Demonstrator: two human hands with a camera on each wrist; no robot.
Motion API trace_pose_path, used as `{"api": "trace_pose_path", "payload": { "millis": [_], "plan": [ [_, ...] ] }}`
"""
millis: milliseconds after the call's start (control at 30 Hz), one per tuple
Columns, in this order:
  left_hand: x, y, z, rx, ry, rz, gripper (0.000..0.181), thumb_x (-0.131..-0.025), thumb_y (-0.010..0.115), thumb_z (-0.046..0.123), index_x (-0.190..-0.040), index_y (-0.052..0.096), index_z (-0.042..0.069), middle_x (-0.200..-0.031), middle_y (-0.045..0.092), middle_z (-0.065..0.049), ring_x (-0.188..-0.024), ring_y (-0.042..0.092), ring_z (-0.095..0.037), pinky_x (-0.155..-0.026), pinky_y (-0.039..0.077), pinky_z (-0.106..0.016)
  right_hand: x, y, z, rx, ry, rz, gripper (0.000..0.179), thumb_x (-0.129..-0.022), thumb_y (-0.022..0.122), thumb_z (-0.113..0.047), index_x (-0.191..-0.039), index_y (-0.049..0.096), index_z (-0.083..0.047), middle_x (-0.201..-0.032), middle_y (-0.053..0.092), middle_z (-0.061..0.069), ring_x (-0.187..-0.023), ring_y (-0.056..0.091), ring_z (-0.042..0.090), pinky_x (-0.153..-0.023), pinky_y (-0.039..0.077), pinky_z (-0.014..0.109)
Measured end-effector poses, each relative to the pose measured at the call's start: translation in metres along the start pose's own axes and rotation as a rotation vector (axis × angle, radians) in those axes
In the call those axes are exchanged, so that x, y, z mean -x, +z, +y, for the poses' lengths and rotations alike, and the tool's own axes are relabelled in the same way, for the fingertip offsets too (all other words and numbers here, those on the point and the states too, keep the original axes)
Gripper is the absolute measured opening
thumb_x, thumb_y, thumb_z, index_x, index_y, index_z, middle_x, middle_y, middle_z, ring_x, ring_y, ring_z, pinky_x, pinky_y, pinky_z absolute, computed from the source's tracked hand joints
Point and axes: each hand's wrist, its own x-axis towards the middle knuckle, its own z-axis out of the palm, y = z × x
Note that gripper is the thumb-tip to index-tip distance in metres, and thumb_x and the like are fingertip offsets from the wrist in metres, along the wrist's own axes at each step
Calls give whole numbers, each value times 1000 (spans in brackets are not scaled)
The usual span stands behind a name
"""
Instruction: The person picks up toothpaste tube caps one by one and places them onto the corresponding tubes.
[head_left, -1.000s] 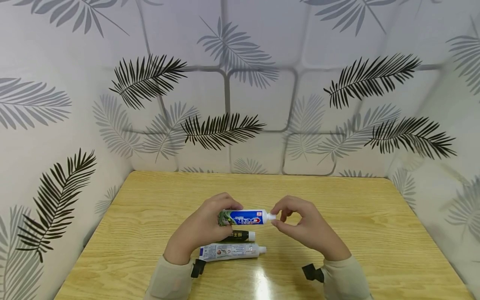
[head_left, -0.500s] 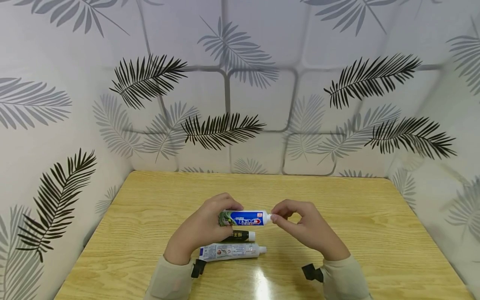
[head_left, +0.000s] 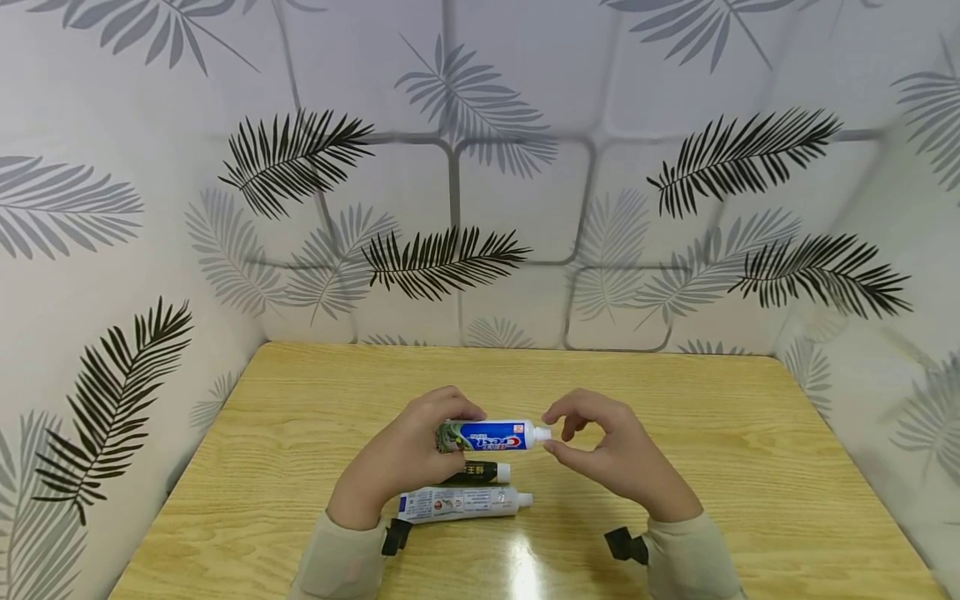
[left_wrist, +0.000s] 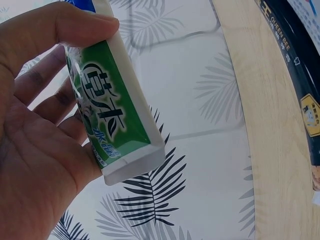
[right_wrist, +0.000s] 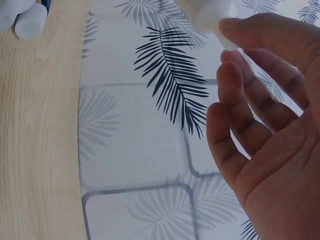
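My left hand point(head_left: 408, 454) grips a blue and green toothpaste tube point(head_left: 491, 435) by its body, between thumb and fingers, above the table. In the left wrist view the tube's green flat end point(left_wrist: 117, 110) sticks out below the thumb. The white cap point(head_left: 542, 434) points right, toward my right hand point(head_left: 611, 450). There, the thumb and index finger are curled at the cap's end, one on each side. In the right wrist view the thumb meets the blurred white cap point(right_wrist: 215, 20), and the other fingers are loosely bent.
Below the held tube, a black toothpaste tube point(head_left: 480, 472) and a white one point(head_left: 461, 503) lie side by side on the wooden table point(head_left: 750, 467), caps to the right. A leaf-patterned wall covering point(head_left: 517, 208) rises behind and at both sides.
The right thumb and index finger rolled over the cap, hiding more of it half a second ago, then turned back so more of it shows. The left hand and tube stay nearly still.
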Motion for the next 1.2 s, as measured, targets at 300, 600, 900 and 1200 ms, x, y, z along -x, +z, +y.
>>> {"api": "trace_pose_path", "payload": {
  "millis": [300, 600, 900, 1200],
  "plan": [
    [0, 0, 0, 9, -6, 0, 47, -81, 78, -10, -122, 74, 11, -112, 67, 6, -100, 62, -13, -87, 58, -31, -1, 1, -1, -31, 17, -16, 21, -95, 81, -11, -111, 75, -23, -105, 75, -6, -82, 65, 11, -80, 57, 31],
    [0, 0, 1, 20, -13, -4, 46, -80, 79, -10, -121, 74, 11, -111, 68, 6, -101, 63, -13, -87, 58, -31, -2, 3, -1, -44, 107, -47, 10, -102, 73, -21, -112, 76, -19, -98, 77, -5, -83, 68, 10, -80, 58, 31],
    [0, 1, 0, 19, -13, -8, 47, -80, 78, -10, -121, 74, 12, -111, 67, 6, -101, 63, -12, -87, 58, -31, 0, 3, 0, -26, 94, -49, 15, -98, 79, -23, -112, 75, -27, -103, 74, -13, -85, 66, 12, -83, 57, 32],
    [0, 1, 0, 18, -12, -12, 47, -81, 78, -10, -122, 74, 11, -111, 67, 6, -100, 63, -13, -86, 58, -30, 1, 2, 4, 0, 17, -37, 31, -91, 84, -8, -115, 75, -26, -106, 71, -12, -86, 64, 14, -83, 55, 30]
  ]
}}
